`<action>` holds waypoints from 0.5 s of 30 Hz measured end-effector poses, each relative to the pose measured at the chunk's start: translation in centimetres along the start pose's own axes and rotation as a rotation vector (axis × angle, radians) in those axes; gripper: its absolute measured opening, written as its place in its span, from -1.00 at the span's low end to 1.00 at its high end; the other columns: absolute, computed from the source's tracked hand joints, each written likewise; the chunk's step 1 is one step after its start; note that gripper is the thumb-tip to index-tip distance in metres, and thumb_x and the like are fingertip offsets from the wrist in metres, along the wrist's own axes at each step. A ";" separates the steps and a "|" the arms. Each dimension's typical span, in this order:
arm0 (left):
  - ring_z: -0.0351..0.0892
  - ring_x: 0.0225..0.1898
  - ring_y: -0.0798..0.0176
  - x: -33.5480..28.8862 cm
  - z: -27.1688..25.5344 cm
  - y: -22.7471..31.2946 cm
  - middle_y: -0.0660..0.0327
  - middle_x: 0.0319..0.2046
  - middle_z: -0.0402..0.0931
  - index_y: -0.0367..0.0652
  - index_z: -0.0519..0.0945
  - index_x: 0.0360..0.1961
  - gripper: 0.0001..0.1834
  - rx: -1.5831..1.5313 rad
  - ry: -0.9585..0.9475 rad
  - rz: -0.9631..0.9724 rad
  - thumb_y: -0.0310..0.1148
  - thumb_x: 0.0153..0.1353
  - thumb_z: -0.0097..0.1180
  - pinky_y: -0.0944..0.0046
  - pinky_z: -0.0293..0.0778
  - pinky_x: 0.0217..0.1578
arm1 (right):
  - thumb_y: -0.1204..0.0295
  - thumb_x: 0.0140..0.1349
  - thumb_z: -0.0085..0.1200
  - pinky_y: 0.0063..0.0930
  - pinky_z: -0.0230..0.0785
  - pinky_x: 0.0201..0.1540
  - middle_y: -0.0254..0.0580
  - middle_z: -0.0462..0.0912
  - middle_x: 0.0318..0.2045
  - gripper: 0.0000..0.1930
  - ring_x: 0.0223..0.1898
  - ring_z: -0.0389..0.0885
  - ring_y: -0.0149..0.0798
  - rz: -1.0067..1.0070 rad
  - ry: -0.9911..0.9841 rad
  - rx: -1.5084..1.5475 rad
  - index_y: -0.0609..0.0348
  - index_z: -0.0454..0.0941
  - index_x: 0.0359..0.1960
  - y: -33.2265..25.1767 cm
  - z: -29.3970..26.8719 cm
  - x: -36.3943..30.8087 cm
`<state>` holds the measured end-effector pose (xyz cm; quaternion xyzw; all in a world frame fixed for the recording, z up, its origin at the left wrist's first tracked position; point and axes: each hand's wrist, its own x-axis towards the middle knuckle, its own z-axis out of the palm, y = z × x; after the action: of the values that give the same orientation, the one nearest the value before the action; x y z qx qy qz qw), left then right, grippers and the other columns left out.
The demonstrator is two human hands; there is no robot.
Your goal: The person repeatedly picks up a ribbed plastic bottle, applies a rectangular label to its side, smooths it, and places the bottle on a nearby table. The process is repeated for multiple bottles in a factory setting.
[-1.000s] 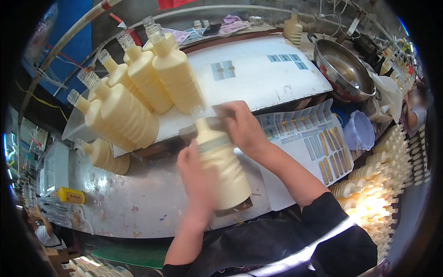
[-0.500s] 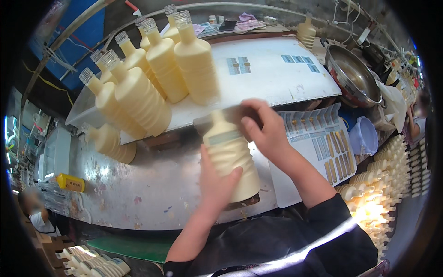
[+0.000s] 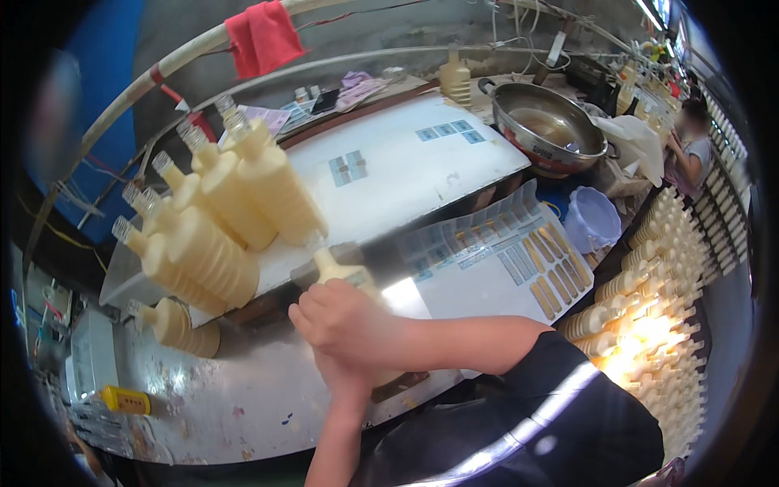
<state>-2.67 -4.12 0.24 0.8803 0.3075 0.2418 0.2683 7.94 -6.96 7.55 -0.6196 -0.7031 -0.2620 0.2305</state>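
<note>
A cream-coloured bottle (image 3: 350, 273) with a narrow neck and a ribbed body leans in front of me at the bench. My left hand (image 3: 345, 375) is closed round its side, the fingers largely covered. Across the bottle's front lies my right hand (image 3: 349, 321), its fingers curled and slightly blurred, crossing over my left hand. Whatever may be inside those fingers is hidden. Between bottle and right forearm, a white sheet of decals (image 3: 519, 268) with blue and gold strips lies on the bench.
Several cream bottles (image 3: 272, 183) crowd the left of the raised white board (image 3: 406, 178), where blue labels lie. One bottle (image 3: 174, 325) leans below them. A yellow container (image 3: 126, 399), a metal pan (image 3: 552, 122) and a lilac bucket (image 3: 591, 217) stand around; rows of bottles (image 3: 649, 300) fill the right.
My right hand has come down and left, from beside the bottle's neck onto its front. The view has shifted, and the held bottle is now mostly covered by my hands.
</note>
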 end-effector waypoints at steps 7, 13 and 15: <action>0.26 0.36 -0.29 0.3 -0.1 1.6 -0.23 0.35 0.21 -0.21 0.11 0.53 0.01 -0.258 0.158 -0.065 -0.14 0.14 0.36 -0.08 0.27 0.32 | 0.40 0.15 0.19 -0.16 0.54 -0.25 -0.03 0.68 -0.39 -0.83 -0.32 0.71 -0.01 0.397 0.133 0.412 0.17 0.63 -0.24 3.6 -1.0 -1.3; 0.26 0.38 -0.30 0.4 -1.2 2.1 -0.24 0.41 0.15 -0.23 -0.01 0.58 0.13 -0.225 -0.005 -0.164 -0.21 0.06 0.37 -0.06 0.24 0.37 | 0.38 0.34 0.14 -0.13 0.56 -0.08 0.12 0.73 -0.16 -0.72 -0.14 0.72 0.14 0.906 0.206 0.681 0.22 0.62 0.02 6.0 0.3 -4.5; 0.29 0.36 -0.30 0.3 -0.7 1.5 -0.24 0.39 0.17 -0.23 -0.02 0.58 0.15 -0.261 0.018 -0.141 -0.22 0.04 0.38 -0.07 0.25 0.37 | 0.36 0.35 0.14 -0.16 0.56 -0.08 0.13 0.73 -0.15 -0.72 -0.14 0.72 0.14 0.986 0.255 0.657 0.22 0.64 0.02 6.8 1.3 -6.4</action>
<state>-2.20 -4.72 1.77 0.8121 0.3368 0.2683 0.3938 15.53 -10.24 3.00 -0.7324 -0.3442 0.0342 0.5864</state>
